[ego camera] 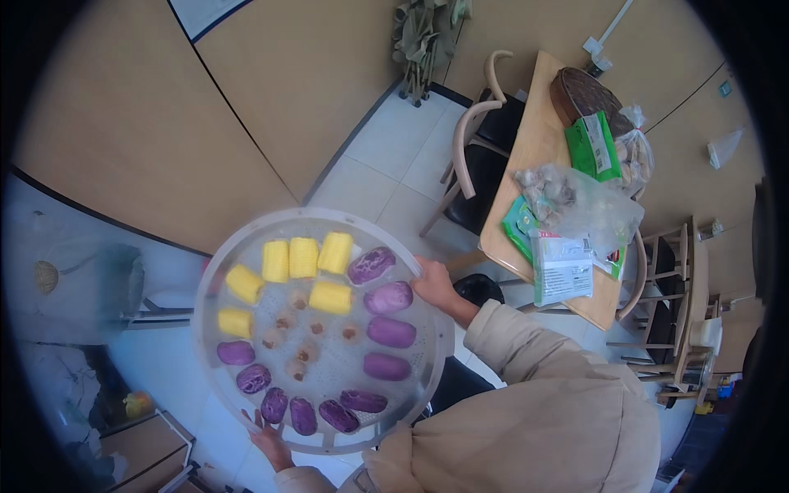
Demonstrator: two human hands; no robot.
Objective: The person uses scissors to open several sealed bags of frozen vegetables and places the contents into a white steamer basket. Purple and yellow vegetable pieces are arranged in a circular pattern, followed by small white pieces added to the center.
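I carry a round, perforated, whitish steamer tray [317, 212] over the floor, gripping its rim with both hands. My right hand [436, 285] holds the upper right side, close to a mottled purple sweet potato [372, 265]. At the lower left, my left hand [270, 442] grips the edge; some of its fingers are hidden under the tray. Yellow corn cob pieces [288, 260] sit in the upper part. Several purple sweet potatoes [391, 332] line the right and bottom edges. Small pale dumplings [306, 351] with brown open tops lie around the middle.
A wooden table [524, 157] at the right bears a woven basket [585, 92], a green packet [593, 146] and plastic bags [579, 203]. Chairs [471, 185] stand along it. Wood-panelled wall [259, 80] rises ahead; a glass surface [68, 246] is at the left.
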